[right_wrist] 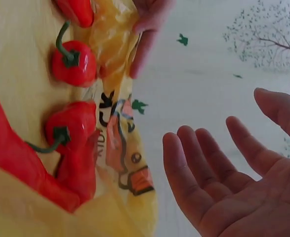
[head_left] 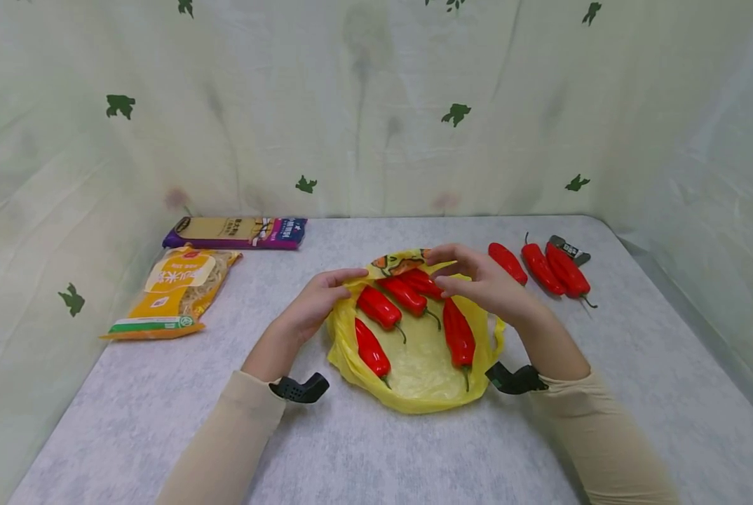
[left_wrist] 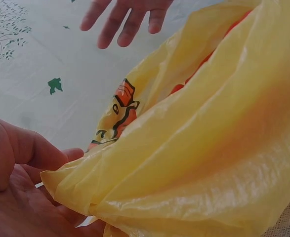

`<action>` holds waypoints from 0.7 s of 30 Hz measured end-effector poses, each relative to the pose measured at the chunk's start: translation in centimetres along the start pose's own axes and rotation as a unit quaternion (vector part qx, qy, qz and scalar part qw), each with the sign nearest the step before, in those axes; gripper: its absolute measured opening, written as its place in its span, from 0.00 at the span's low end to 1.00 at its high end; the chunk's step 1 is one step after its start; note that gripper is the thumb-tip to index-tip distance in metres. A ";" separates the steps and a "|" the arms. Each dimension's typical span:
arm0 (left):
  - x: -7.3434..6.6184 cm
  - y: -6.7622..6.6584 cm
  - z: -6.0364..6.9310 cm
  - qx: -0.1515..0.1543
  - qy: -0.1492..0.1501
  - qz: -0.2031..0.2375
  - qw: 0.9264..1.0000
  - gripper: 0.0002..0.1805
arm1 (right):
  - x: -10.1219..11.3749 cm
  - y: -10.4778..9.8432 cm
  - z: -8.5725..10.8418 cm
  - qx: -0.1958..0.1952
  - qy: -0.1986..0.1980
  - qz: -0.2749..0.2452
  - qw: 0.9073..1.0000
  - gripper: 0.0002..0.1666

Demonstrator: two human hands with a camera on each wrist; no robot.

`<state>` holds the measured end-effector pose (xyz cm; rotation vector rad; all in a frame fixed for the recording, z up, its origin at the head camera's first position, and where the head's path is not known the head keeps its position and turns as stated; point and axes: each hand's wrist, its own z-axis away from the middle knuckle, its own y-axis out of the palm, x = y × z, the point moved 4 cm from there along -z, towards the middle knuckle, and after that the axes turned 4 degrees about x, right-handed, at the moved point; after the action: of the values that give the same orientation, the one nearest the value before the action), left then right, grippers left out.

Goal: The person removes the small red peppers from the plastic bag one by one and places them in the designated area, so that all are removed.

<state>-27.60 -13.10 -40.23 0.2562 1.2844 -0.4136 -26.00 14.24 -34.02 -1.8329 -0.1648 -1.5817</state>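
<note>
A yellow plastic bag (head_left: 414,405) lies with its mouth spread wide, and several red peppers (head_left: 458,333) rest inside with green stems. At the bag's left rim, my left hand (head_left: 313,301) pinches the plastic between thumb and fingers; the left wrist view shows the pinched edge of the bag (left_wrist: 184,173) beside the hand (left_wrist: 31,173). My right hand (head_left: 484,280) hovers by the back right rim, fingers apart and slightly bent. In the right wrist view that hand (right_wrist: 238,187) holds nothing, separate from the bag's printed edge (right_wrist: 110,138).
Three more red peppers (head_left: 543,268) lie at the back right of the table (head_left: 414,463), beside a small dark packet (head_left: 568,250). Back left are a long purple-and-tan package (head_left: 234,233) and an orange food bag (head_left: 173,291). A pale patterned curtain (head_left: 256,105) surrounds the table.
</note>
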 end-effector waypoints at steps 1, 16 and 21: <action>0.0 0.0 0.0 0.000 0.000 0.000 1.000 0.26 | 0.1 0.3 0.0 0.006 0.003 0.004 1.000 0.29; -0.2 0.0 0.1 0.003 0.001 0.001 1.000 0.27 | 0.8 5.4 -0.4 0.113 0.019 0.030 0.993 0.28; -0.2 0.0 0.1 0.003 0.002 -0.003 1.000 0.28 | 0.3 7.1 -0.8 0.143 0.018 0.018 0.989 0.29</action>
<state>-27.54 -13.17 -40.01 0.2587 1.2890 -0.4218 -22.93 8.35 -36.73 -1.5758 -0.3228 -1.4818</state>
